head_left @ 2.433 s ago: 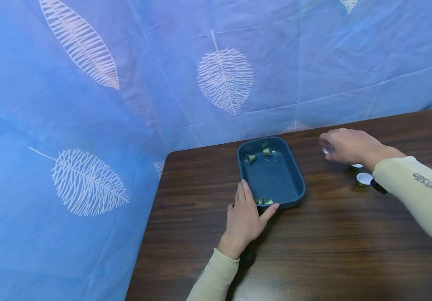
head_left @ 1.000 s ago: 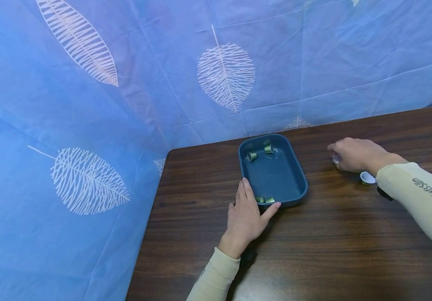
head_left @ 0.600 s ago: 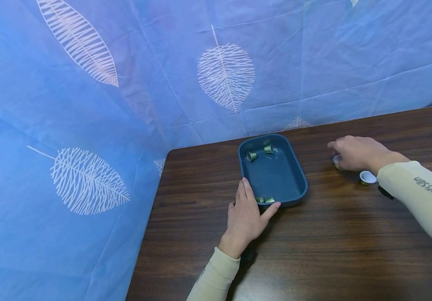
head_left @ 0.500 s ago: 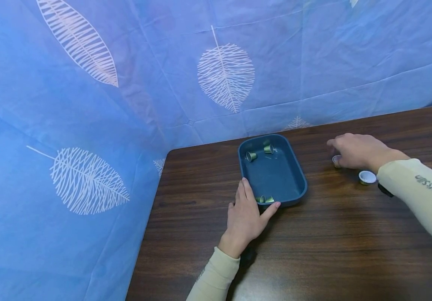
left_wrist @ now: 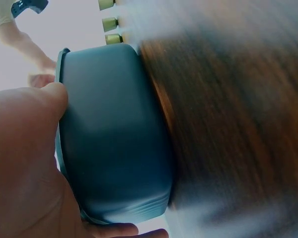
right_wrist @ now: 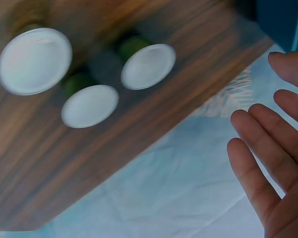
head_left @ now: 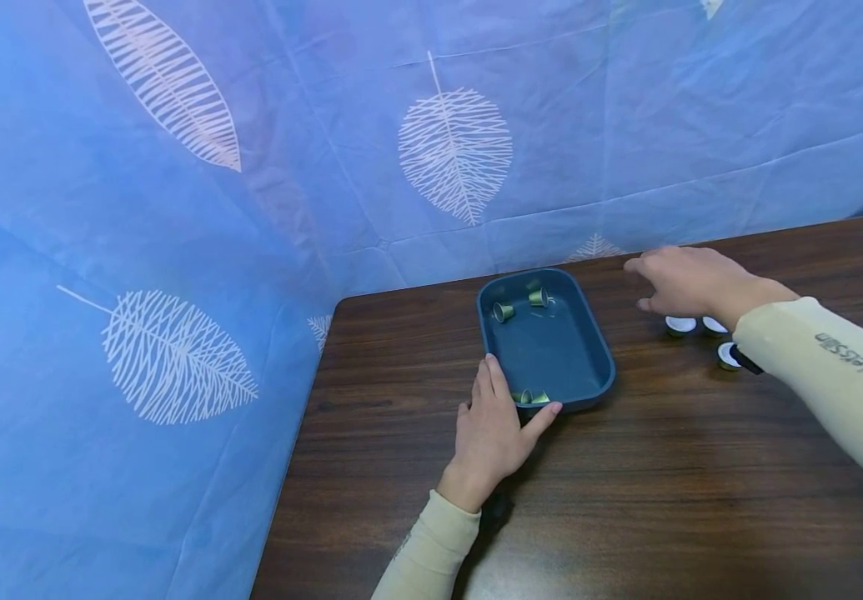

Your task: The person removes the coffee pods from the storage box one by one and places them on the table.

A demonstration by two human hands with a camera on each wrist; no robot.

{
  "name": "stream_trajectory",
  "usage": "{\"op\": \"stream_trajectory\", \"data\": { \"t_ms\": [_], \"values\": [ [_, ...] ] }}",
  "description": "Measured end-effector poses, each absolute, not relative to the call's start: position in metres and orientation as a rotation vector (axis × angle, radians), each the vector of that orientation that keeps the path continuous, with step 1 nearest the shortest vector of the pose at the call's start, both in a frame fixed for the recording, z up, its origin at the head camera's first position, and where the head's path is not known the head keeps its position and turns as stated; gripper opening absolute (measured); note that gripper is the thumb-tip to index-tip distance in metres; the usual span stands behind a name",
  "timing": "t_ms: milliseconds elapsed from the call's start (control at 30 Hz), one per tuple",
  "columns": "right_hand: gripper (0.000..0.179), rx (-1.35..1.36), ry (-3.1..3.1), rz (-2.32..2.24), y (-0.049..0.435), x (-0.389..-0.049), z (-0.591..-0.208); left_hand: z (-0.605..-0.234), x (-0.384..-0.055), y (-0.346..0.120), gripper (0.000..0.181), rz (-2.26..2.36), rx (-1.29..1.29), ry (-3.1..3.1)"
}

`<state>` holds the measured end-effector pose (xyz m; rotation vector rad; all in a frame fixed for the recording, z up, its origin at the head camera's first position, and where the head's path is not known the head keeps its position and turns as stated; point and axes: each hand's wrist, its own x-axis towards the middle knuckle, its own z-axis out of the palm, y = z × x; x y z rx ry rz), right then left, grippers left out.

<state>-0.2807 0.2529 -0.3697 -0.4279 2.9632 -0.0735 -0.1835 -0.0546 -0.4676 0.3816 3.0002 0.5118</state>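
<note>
My left hand [head_left: 489, 435] rests at the near left corner of a dark blue tray [head_left: 602, 354], its fingers straight along the left side and its thumb along the near rim. In the left wrist view the thumb [left_wrist: 54, 96] lies at the rim of the tray [left_wrist: 114, 134]. Past the tray's right side, my right hand [head_left: 689, 282] hovers with fingers extended and nothing in them. Below it, three green coffee capsules with white lids stand on the table: one left [head_left: 680, 326], one behind [head_left: 714, 326], one nearer [head_left: 729, 356]. The right wrist view shows their lids [right_wrist: 90, 106] facing up.
Inside the tray lie several green-gold capsules: one by the left wall [head_left: 503, 312], one near the far wall [head_left: 539, 297], others at the near wall [head_left: 539, 398]. A brown wooden table [head_left: 626, 500] ends at a blue leaf-patterned cloth [head_left: 311, 150] behind and to the left.
My right hand has let go of the left capsule on the table and moved away up and to the left, uncovering the capsule behind. The left hand and tray stay put.
</note>
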Motion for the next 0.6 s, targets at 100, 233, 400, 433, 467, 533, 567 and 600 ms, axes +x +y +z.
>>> {"op": "stream_trajectory", "data": {
  "t_ms": [100,233,400,433,467,533,567,600],
  "values": [
    [0.064,-0.459,2.961,-0.075,0.242,-0.282,-0.365,-0.469,-0.184,-0.055,0.114,0.505,0.385,3.005],
    [0.062,-0.512,2.962,-0.099,0.228,-0.283,-0.361,-0.468,-0.184,-0.055,0.114,0.496,0.382,3.003],
    [0.057,-0.551,2.964,-0.148,0.213,-0.284,-0.357,-0.467,-0.184,-0.055,0.115,0.487,0.371,2.999],
    [0.056,-0.557,2.964,-0.152,0.21,-0.285,-0.357,-0.467,-0.184,-0.054,0.115,0.483,0.367,2.997],
    [0.056,-0.563,2.963,-0.151,0.208,-0.285,-0.357,-0.467,-0.184,-0.054,0.115,0.483,0.367,3.0],
    [0.054,-0.578,2.957,-0.15,0.204,-0.285,-0.357,-0.466,-0.184,-0.054,0.115,0.479,0.361,2.991],
    [0.052,-0.596,2.956,-0.157,0.202,-0.285,-0.358,-0.466,-0.184,-0.054,0.115,0.475,0.359,2.991],
    [0.049,-0.613,2.952,-0.166,0.199,-0.285,-0.358,-0.466,-0.184,-0.054,0.115,0.473,0.358,2.99]
  ]
}}
